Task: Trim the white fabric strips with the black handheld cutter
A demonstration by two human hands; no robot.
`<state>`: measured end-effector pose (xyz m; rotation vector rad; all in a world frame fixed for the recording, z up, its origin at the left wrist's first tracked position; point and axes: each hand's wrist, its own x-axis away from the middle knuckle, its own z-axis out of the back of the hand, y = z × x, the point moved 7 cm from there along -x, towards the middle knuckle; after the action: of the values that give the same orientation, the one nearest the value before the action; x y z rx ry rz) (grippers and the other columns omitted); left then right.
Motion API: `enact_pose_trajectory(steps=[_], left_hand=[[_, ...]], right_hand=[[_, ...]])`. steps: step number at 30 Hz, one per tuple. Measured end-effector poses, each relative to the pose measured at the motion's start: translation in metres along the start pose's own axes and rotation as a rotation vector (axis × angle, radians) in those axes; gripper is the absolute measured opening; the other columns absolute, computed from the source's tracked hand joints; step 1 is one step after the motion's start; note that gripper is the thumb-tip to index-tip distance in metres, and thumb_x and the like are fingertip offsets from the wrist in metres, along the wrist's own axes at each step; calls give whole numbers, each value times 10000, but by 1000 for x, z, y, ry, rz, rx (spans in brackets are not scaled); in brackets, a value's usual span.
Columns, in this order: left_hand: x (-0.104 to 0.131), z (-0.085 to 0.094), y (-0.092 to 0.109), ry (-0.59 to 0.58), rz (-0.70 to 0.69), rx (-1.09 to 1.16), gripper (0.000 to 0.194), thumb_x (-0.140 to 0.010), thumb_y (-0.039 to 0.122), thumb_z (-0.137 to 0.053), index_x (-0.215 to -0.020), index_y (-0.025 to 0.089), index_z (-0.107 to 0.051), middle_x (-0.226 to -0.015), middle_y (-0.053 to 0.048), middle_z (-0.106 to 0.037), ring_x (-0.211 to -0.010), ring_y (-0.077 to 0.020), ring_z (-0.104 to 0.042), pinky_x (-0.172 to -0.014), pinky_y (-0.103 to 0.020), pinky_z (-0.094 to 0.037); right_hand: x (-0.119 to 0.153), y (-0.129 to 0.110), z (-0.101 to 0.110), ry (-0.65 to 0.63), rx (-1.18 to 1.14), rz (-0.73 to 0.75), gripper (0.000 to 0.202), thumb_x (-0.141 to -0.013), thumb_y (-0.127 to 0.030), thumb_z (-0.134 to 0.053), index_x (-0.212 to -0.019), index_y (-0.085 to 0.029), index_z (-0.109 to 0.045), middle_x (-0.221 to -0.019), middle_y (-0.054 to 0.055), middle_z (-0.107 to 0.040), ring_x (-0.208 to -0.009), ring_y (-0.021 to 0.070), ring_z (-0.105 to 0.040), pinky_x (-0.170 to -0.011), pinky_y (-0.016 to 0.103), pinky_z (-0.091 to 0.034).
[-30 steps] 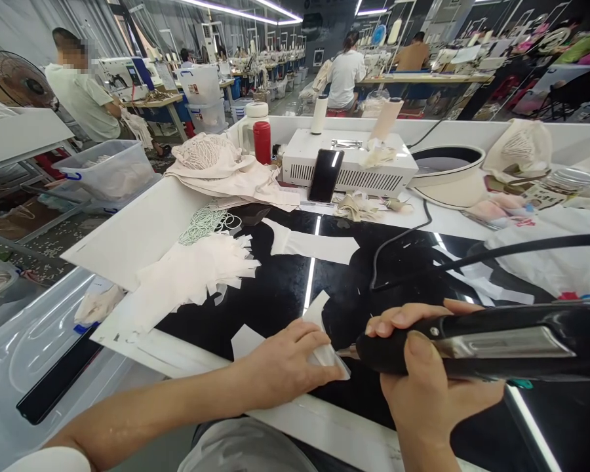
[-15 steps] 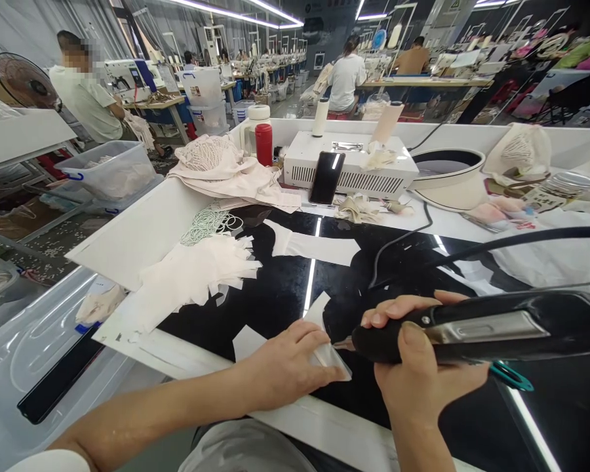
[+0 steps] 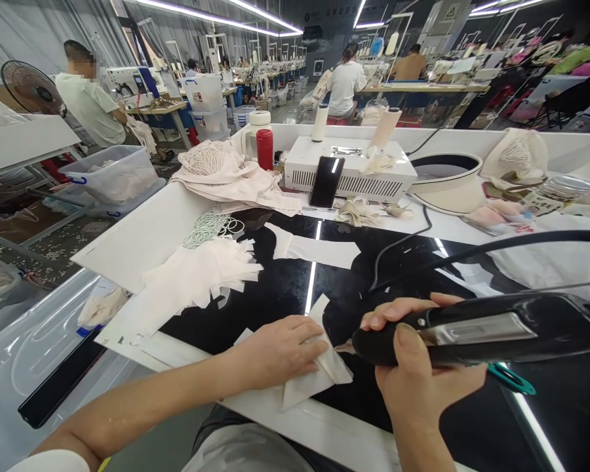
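Observation:
My left hand (image 3: 288,351) lies over a folded white fabric piece (image 3: 341,370), its fingers slightly apart and resting on top. The piece is on the glossy black tabletop (image 3: 270,298); its narrow end sticks up past my fingers. Wrapped around a black corded handheld tool (image 3: 472,331), my right hand (image 3: 417,373) keeps the narrow metal tip near the fabric's right edge. Whether the tip touches it I cannot tell. A teal-handled tool (image 3: 514,379) lies partly hidden under my right hand. Another white fabric piece (image 3: 319,251) is spread out farther back.
To the left is a pile of cream fabric strips (image 3: 201,272) beside pale green cord (image 3: 209,227). A white metal box (image 3: 349,167) stands at the back with a phone (image 3: 327,181) leaning on it. A cable (image 3: 398,242) crosses the table. Other people sit at sewing machines beyond.
My left hand has shifted slightly up and left, its fingers now flatter on the fabric. More of the fabric's lower part shows below the hand. The black tool has barely moved.

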<state>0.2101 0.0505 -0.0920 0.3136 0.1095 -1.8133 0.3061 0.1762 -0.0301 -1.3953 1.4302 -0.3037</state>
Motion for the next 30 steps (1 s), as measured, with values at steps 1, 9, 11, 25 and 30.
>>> enact_pose_trajectory(steps=[1,9,11,25,30], left_hand=[[0,1,-2,-5,-14,-6,300,-1021,321,-603,-1248,125,-596,-1242,-106,-639,-1199,-219,-590,-1092,-345,-491],[-1,6,-7,-23,-38,-14,291,-1005,319,-631,-1245,156,-611,-1171,-97,-641,-1096,-228,-620,-1020,-367,-521],[1,6,-8,-18,-51,-10,280,-1003,307,-631,-1237,154,-619,-1175,-101,-638,-1080,-229,-625,-1031,-386,-514],[3,2,-10,29,-151,-6,212,-1064,257,-498,-1138,132,-651,-1295,-94,-660,-1252,-193,-607,-1183,-375,-445],[2,2,-15,-35,-78,35,179,-1049,255,-508,-1121,158,-640,-1269,-114,-636,-1123,-191,-644,-1051,-324,-534]], right_hand=[[0,1,0,0,0,-10,397,-835,-170,-787,-1169,-244,-586,-807,-26,-646,-626,162,-598,-582,334,-546],[2,1,1,-4,-1,1,405,-832,-163,-794,-1177,-247,-599,-817,-20,-650,-633,164,-599,-583,338,-553],[2,1,1,-9,-5,2,401,-833,-158,-792,-1177,-245,-604,-822,-19,-650,-641,164,-603,-587,337,-555],[6,3,1,-5,2,-30,408,-838,-144,-781,-1182,-246,-588,-831,-14,-651,-644,163,-610,-602,338,-563],[6,3,1,7,6,-44,405,-833,-144,-782,-1169,-250,-584,-814,-21,-645,-637,168,-605,-597,341,-561]])
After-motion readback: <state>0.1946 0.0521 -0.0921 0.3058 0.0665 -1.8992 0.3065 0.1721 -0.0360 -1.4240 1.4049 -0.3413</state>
